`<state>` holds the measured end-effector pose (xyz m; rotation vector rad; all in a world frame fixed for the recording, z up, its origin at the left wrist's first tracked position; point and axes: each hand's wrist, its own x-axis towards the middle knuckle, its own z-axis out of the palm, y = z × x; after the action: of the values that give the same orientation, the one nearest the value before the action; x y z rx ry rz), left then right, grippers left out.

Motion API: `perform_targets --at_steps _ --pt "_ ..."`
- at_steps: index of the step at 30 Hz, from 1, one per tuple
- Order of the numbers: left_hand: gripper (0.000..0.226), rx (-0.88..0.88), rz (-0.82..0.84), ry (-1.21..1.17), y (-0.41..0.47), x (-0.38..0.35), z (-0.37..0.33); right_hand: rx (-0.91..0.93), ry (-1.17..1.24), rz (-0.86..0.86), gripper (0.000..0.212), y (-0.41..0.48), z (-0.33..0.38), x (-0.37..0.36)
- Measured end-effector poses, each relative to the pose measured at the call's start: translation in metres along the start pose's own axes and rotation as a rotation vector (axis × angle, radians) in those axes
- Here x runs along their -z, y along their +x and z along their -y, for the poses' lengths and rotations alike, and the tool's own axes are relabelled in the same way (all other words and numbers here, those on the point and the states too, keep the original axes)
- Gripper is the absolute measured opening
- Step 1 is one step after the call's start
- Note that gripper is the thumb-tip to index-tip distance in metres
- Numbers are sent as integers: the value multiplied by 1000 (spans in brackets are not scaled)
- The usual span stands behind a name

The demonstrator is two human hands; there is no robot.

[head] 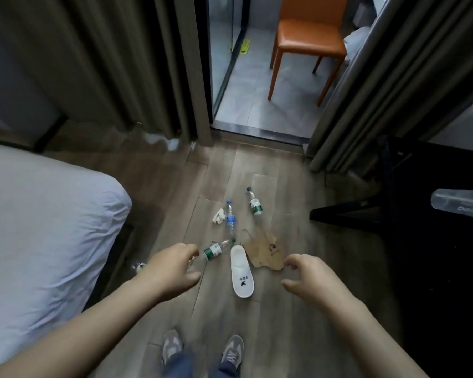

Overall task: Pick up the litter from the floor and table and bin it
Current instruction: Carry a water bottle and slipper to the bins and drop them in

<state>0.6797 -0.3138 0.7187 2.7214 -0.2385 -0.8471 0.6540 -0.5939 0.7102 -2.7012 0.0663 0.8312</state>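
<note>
Litter lies on the wooden floor ahead of me. A green-labelled plastic bottle (213, 251) lies on its side just right of my left hand (172, 266). A blue-capped bottle (230, 218) and a second green-labelled bottle (254, 201) lie farther off, with a crumpled white tissue (219, 216) beside the blue one. A flattened brown paper bag (266, 252) lies just beyond my right hand (302, 274). Both hands hover above the floor with loosely curled fingers and hold nothing. A small crumpled wrapper (138, 266) shows by the bed, partly behind my left wrist.
A white slipper (241, 274) lies between my hands. The bed (38, 227) fills the left side. A black table (434, 214) with a clear plastic item (462, 204) stands on the right. Curtains frame a doorway to a tiled area with an orange chair (309, 42).
</note>
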Motion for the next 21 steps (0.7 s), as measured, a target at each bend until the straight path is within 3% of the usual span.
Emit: perform_targets --at_steps 12,21 --pt "49 5 122 38 109 -57 43 -162 147 11 49 70 -11 -79" --pt "52 20 139 51 217 -148 100 -222 214 50 52 173 -27 -177"
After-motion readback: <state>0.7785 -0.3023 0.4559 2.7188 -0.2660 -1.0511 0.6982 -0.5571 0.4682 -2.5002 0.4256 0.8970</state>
